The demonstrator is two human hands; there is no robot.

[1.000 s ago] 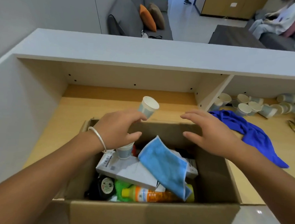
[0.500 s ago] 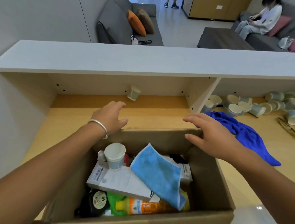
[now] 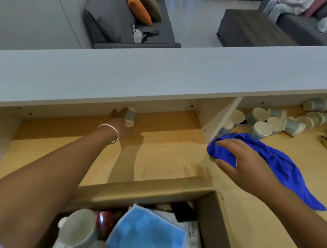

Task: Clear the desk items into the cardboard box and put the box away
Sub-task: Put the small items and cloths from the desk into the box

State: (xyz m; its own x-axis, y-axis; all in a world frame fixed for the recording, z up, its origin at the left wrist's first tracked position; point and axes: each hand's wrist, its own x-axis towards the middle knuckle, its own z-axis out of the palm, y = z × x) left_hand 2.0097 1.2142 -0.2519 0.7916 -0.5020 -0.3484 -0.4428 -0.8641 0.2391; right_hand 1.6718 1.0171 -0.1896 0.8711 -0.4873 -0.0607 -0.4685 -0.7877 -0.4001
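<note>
Left hand [image 3: 121, 122] far forward under the overhanging shelf [image 3: 161, 77], fingers curled round a small paper cup [image 3: 130, 117] at the back of the counter [image 3: 166, 157]; cup blurred, cannot tell whether lifted or resting. Silver bangle [image 3: 110, 130] on that wrist. Right hand [image 3: 239, 161] down on the counter near the white divider panel [image 3: 215, 118], thumb and fingers bunching the near end of a dark blue cloth [image 3: 280, 166]; rest of cloth trailing right and toward the camera across the wood. Cardboard box [image 3: 146, 188] at the bottom edge of view, open, far wall just this side of both hands. Inside the box: light blue cloth [image 3: 146, 233], upright paper cup [image 3: 77, 230], a dark red round item [image 3: 104, 222] beside it, a black flat item [image 3: 183, 211] near the far right corner; other contents partly hidden. Cluster of paper cups [image 3: 271, 121] right of the divider, most tipped on their sides, some touching. Beyond the shelf: grey sofa [image 3: 114, 20] with an orange cushion [image 3: 138, 8], dark low table [image 3: 253, 28].
</note>
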